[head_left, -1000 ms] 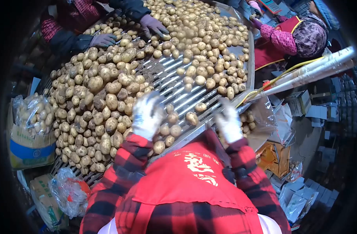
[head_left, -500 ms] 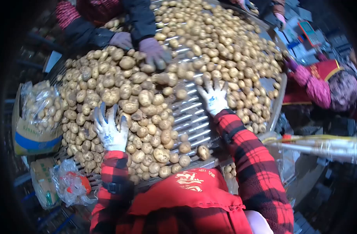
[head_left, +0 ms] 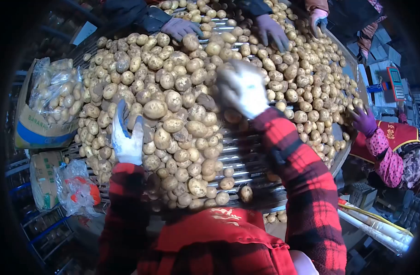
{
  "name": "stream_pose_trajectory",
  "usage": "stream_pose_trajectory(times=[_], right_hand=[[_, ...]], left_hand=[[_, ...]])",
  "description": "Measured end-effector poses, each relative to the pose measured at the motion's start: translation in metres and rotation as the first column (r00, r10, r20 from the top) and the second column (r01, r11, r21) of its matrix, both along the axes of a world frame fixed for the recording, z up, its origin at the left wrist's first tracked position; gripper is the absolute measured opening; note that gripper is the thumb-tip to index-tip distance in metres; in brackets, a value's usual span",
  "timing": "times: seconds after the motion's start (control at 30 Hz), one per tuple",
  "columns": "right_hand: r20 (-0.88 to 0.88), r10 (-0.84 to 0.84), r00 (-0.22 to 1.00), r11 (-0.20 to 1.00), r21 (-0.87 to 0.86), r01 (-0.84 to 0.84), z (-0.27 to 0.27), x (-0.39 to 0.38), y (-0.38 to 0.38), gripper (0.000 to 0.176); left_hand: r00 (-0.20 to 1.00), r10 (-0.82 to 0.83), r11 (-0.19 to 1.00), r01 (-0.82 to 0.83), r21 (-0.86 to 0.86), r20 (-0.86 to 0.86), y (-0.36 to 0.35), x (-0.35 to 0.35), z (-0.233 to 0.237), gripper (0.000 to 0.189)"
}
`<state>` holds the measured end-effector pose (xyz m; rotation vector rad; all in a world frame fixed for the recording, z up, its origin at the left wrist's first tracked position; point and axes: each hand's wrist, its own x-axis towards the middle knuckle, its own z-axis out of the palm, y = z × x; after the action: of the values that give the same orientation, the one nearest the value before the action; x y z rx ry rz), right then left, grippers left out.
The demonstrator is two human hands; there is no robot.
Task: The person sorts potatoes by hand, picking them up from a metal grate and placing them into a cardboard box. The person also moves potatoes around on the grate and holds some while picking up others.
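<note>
A thick spread of potatoes (head_left: 173,124) covers a slatted metal sorting table (head_left: 233,158). My left hand (head_left: 129,140), in a white glove with blue-grey fingers, rests on the left part of the heap. Its fingers and thumb are apart, and it grips no potato. Motion blurs my right hand (head_left: 247,89), gloved in white too, over the right edge of the heap. Its fingers are smeared, so whether a potato is in them cannot be made out. Below that forearm, the bare slats show between the two spreads of potatoes.
Across the table, co-workers' gloved hands (head_left: 181,28) touch potatoes. A person in a red vest (head_left: 393,137) reaches in from the right. At left stand a carton (head_left: 45,133) with bagged potatoes and a crumpled plastic bag (head_left: 77,188). White tubes (head_left: 375,229) lie at lower right.
My right hand has moved up and slightly left from the slats onto the potatoes. My left hand's fingers have drawn closer. The view has shifted, and the co-workers' hands opposite are farther apart.
</note>
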<state>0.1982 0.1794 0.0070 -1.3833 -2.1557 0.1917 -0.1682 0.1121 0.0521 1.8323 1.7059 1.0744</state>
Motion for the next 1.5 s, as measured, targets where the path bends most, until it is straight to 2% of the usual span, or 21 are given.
stream_pose_trajectory(times=[0.03,0.1,0.17,0.27,0.4,0.47,0.6,0.67,0.7,0.8,0.87,0.93,1.0,1.1,1.17,1.2,1.27,1.33,1.4,1.47,1.5], right_hand=[[-0.161,0.139,0.977,0.990,0.060,-0.131,0.000,-0.028,0.010,0.043],[-0.364,0.118,0.924,0.954,-0.217,-0.207,0.001,-0.090,0.028,0.051],[-0.117,-0.006,0.993,0.939,-0.343,-0.035,-0.005,-0.145,0.041,0.060],[-0.114,0.009,0.993,0.955,-0.295,-0.043,-0.002,-0.147,0.026,0.054],[-0.091,0.101,0.991,0.956,-0.268,-0.123,-0.023,-0.093,-0.031,0.053],[0.140,0.137,0.981,0.991,-0.016,-0.136,-0.048,-0.058,-0.063,0.054],[0.332,-0.058,0.941,0.993,-0.081,0.089,-0.030,0.016,-0.126,0.054],[0.363,-0.040,0.931,0.959,-0.246,0.137,-0.005,0.054,-0.142,0.057],[0.430,-0.039,0.902,0.952,-0.257,0.163,-0.014,0.070,-0.145,0.062],[0.239,-0.155,0.959,0.929,-0.294,0.224,-0.008,0.081,-0.113,0.044],[0.183,-0.153,0.971,0.987,-0.011,0.158,0.011,0.053,-0.069,0.047],[0.025,-0.020,0.999,0.998,-0.060,0.022,0.001,0.025,-0.017,0.056],[0.318,-0.050,0.947,0.943,-0.298,0.150,-0.035,-0.003,0.038,0.061],[0.209,-0.185,0.960,0.851,-0.454,0.263,-0.048,-0.028,0.084,0.057],[0.244,-0.152,0.958,0.853,-0.456,0.252,-0.038,-0.023,0.079,0.059],[-0.034,-0.194,0.980,0.825,-0.546,0.144,-0.047,-0.011,0.078,0.058],[-0.546,-0.307,0.780,0.777,-0.617,-0.126,-0.074,0.020,0.071,0.055],[-0.765,-0.580,0.281,0.700,-0.644,-0.309,-0.026,0.036,0.017,0.051],[-0.818,-0.550,-0.171,0.755,-0.398,-0.521,-0.015,0.053,-0.047,0.050],[-0.763,-0.538,-0.357,0.765,-0.265,-0.587,-0.010,0.060,-0.101,0.042],[-0.583,-0.596,-0.553,0.742,-0.134,-0.657,-0.017,0.061,-0.126,0.036]], left_hand=[[0.999,-0.018,1.000,0.018,-0.003,-0.044,0.001,0.001,0.002,0.066],[0.998,-0.042,0.999,0.042,0.000,-0.047,0.001,0.008,0.004,0.063],[0.996,-0.044,0.998,0.040,-0.047,-0.079,-0.002,0.013,0.002,0.062],[0.970,-0.122,0.992,0.114,-0.050,-0.209,-0.011,0.028,-0.003,0.065],[0.864,-0.360,0.931,0.306,-0.199,-0.353,-0.028,0.087,0.013,0.066],[0.824,-0.462,0.876,0.365,-0.316,-0.328,-0.045,0.110,-0.021,0.082],[0.600,-0.629,0.776,0.524,-0.351,-0.495,-0.081,0.169,-0.050,0.077],[0.517,-0.735,0.678,0.560,-0.476,-0.438,-0.094,0.194,-0.057,0.075],[0.307,-0.856,0.513,0.601,-0.613,-0.415,-0.093,0.199,-0.045,0.082],[0.285,-0.884,0.448,0.742,-0.499,-0.369,-0.124,0.195,-0.064,0.066],[0.319,-0.900,0.424,0.797,-0.430,-0.297,-0.125,0.190,-0.069,0.057],[0.349,-0.924,0.382,0.854,-0.354,-0.154,-0.122,0.179,-0.083,0.051],[0.382,-0.922,0.386,0.887,-0.255,-0.065,-0.120,0.163,-0.080,0.044],[0.399,-0.917,0.399,0.915,-0.059,-0.016,-0.122,0.139,-0.092,0.040],[0.439,-0.877,0.398,0.891,-0.217,0.194,-0.118,0.131,-0.073,0.040],[0.461,-0.840,0.386,0.879,-0.282,0.287,-0.111,0.130,-0.064,0.040],[0.556,-0.761,0.417,0.814,-0.403,0.335,-0.104,0.123,-0.042,0.036],[0.691,-0.718,0.568,0.648,-0.507,0.078,-0.075,0.115,-0.024,0.037],[0.869,-0.491,0.827,0.445,-0.343,-0.058,-0.039,0.117,-0.012,0.040],[0.811,-0.292,0.936,0.351,0.022,-0.508,0.004,0.122,-0.061,0.045],[0.737,-0.364,0.927,0.344,-0.148,-0.569,0.028,0.134,-0.058,0.049]])
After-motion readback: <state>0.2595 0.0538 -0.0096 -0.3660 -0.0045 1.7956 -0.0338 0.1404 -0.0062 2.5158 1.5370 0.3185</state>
